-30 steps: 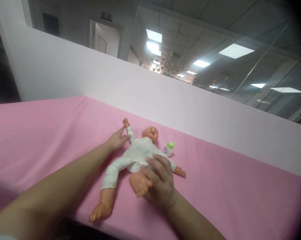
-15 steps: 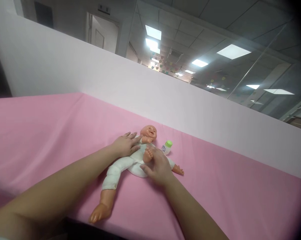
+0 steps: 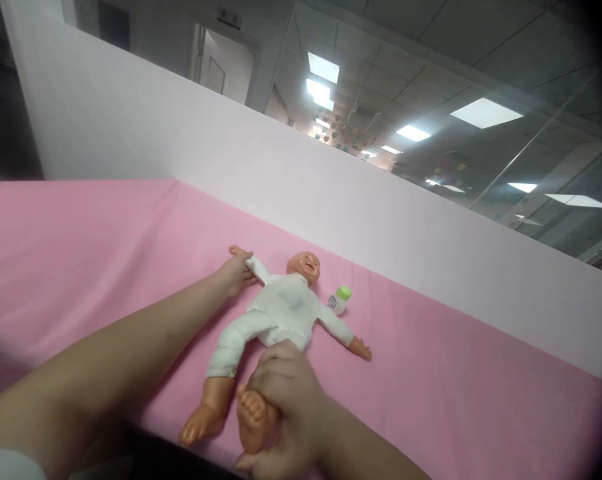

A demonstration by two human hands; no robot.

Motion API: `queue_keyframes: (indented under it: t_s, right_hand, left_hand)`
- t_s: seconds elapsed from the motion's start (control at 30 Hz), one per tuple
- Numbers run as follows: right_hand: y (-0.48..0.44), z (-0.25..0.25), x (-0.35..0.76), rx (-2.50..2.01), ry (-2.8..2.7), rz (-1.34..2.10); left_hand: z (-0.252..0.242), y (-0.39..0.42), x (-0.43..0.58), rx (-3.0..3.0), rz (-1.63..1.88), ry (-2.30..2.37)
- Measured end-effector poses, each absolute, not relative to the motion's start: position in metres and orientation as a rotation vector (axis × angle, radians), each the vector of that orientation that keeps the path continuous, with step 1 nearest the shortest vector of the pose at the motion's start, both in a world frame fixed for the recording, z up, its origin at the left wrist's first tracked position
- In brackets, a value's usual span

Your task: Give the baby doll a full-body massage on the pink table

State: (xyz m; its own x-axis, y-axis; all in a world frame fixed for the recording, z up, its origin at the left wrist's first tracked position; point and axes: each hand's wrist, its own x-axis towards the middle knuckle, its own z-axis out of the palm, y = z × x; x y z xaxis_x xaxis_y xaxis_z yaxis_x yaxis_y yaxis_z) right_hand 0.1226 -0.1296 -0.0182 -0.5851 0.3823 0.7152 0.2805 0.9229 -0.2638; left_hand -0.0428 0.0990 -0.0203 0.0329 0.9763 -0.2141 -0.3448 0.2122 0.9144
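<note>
A baby doll [image 3: 285, 300] with a white cloth body lies on its back on a pink sheet [image 3: 455, 373], its head toward the wall. My left hand [image 3: 239, 272] is closed around the doll's arm on the left, which stretches outward near the wrist. Wrapped round the doll's leg near the ankle is my right hand [image 3: 293, 390]; the bare foot [image 3: 253, 417] sticks out of its grip toward me. The doll's other leg lies straight, with its foot [image 3: 201, 423] at the near edge. A small bottle with a green cap [image 3: 339, 300] rests beside the doll's head.
A white wall panel [image 3: 261, 173] runs along the far side of the pink surface. Above it are glass, ceiling lights [image 3: 485, 112] and an open doorway [image 3: 225, 67]. The surface's front edge drops off to a dark area at the bottom.
My left hand has drawn the doll's arm from its chest out to the left. My right hand has brought the raised leg down from the belly toward me.
</note>
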Motion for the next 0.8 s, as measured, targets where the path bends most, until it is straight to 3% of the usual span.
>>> queue_keyframes:
  t_s: [0.17, 0.3, 0.47, 0.63, 0.8]
  right_hand:
    - [-0.122, -0.038, 0.118, -0.584, -2.452, 0.324]
    - [-0.124, -0.026, 0.122, -0.497, -2.334, 0.269]
    - [-0.14, 0.005, 0.132, -0.457, -2.131, -0.021]
    - [-0.125, 0.006, 0.157, -0.778, -2.033, -0.196]
    - [-0.083, -0.014, 0.184, -0.992, -1.819, 0.113]
  left_hand:
    - [-0.017, 0.103, -0.049, 0.71, 1.205, 1.059]
    - [-0.019, 0.096, -0.044, 0.827, 1.255, 1.079]
    - [-0.018, 0.074, -0.035, 1.813, 1.379, 1.156]
    - [-0.02, 0.062, -0.023, 2.543, 1.051, 1.223]
    - [-0.02, 0.062, -0.019, 2.733, 0.804, 1.164]
